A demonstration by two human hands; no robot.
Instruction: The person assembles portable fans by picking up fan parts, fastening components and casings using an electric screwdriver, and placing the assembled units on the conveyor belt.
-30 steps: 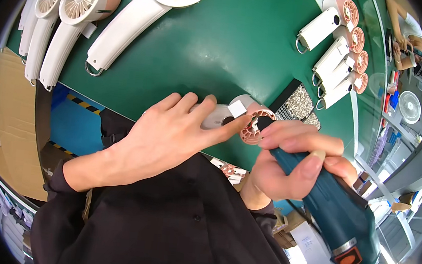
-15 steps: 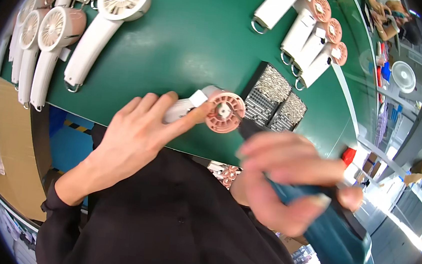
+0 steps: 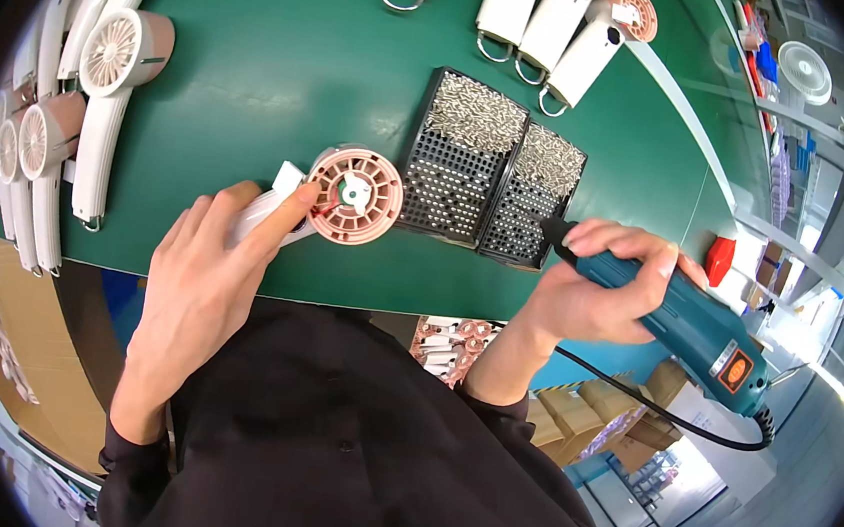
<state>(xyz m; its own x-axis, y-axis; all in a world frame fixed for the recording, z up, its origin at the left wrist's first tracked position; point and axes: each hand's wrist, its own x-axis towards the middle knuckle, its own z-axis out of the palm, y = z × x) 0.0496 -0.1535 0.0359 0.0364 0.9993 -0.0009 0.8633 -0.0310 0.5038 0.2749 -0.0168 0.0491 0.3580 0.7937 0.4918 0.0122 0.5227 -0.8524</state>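
Two hands (image 3: 206, 260) (image 3: 595, 299), green tabletop (image 3: 279, 60), cartons (image 3: 569, 417) nearby

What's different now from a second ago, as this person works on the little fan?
The right hand has drawn the teal electric screwdriver off to the right, away from the open pink fan head; its black tip is now by the right-hand screw tray. Nothing was let go. The whole view has shifted too, as the head camera moved. The left hand still holds the fan's white handle.
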